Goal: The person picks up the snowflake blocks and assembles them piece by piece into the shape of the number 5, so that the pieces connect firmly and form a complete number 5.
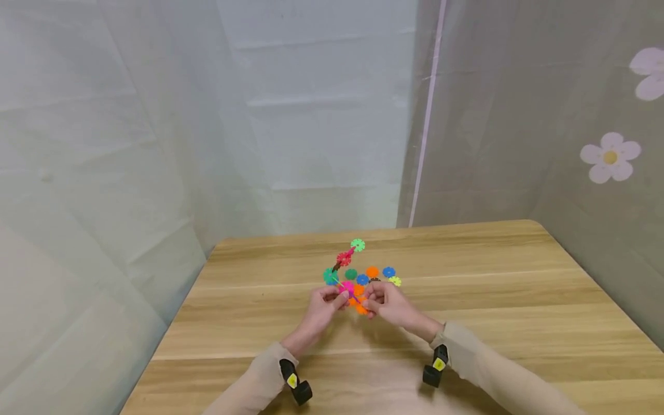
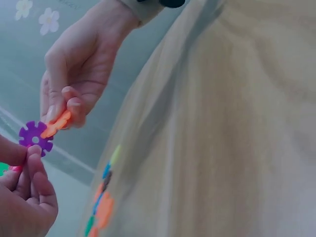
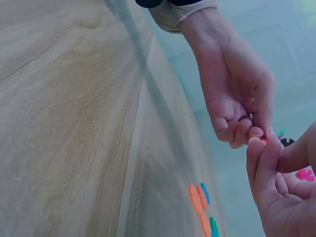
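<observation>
Pinching an orange disc (image 2: 58, 123), right hand (image 1: 395, 305) faces left hand (image 1: 321, 311) gripping linked discs (image 1: 346, 287); yellow wrist labels (image 1: 440, 364) unreadable.

You see a purple disc (image 2: 28, 132) and an orange disc (image 2: 57, 124); your chain (image 1: 344, 259) shows pink, teal, red and light green. Your sleeves (image 1: 487, 357) are plain beige, your wrist cameras (image 1: 301, 393) black. Your table (image 1: 519, 288) is streaked tan woodgrain; the grey curtain (image 1: 493, 115) bears pale, yellow-centred flowers (image 1: 610, 157).
</observation>
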The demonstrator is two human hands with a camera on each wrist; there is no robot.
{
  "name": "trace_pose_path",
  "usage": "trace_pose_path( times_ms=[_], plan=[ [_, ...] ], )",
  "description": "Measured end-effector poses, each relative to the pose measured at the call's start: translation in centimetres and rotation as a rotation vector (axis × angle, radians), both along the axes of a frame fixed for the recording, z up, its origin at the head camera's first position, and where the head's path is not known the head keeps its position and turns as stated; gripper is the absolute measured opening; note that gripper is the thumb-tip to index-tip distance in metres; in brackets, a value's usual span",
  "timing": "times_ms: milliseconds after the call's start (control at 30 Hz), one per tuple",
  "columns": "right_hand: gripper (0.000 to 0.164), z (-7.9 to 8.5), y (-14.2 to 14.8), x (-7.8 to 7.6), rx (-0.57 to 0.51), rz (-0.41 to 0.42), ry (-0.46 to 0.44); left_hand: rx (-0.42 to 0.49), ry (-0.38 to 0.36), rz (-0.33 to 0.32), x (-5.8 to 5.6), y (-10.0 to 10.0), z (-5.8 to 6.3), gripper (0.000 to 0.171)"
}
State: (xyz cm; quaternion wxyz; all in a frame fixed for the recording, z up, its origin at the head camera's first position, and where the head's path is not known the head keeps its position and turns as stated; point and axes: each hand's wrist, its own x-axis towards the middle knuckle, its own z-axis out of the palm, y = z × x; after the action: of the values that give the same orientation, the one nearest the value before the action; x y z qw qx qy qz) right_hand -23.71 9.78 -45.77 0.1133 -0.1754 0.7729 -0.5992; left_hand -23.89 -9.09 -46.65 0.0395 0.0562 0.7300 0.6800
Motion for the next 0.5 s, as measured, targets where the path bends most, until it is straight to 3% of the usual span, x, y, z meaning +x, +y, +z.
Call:
trace_pose_path(
  times_ms=[267, 500],
  plan=[
    [0.013, -0.5, 0.1, -0.1, -0.138, 0.089, -0.075, -0.051, 0.037, -0.087, -0.6, -0.1, 0.2, 0.015],
    [0.015, -1.3, 0.5, -0.4, -0.141, 0.144, -0.100, -0.091, 0.035, -0.159, -0.7, -0.4, 0.2, 0.022]
  ],
)
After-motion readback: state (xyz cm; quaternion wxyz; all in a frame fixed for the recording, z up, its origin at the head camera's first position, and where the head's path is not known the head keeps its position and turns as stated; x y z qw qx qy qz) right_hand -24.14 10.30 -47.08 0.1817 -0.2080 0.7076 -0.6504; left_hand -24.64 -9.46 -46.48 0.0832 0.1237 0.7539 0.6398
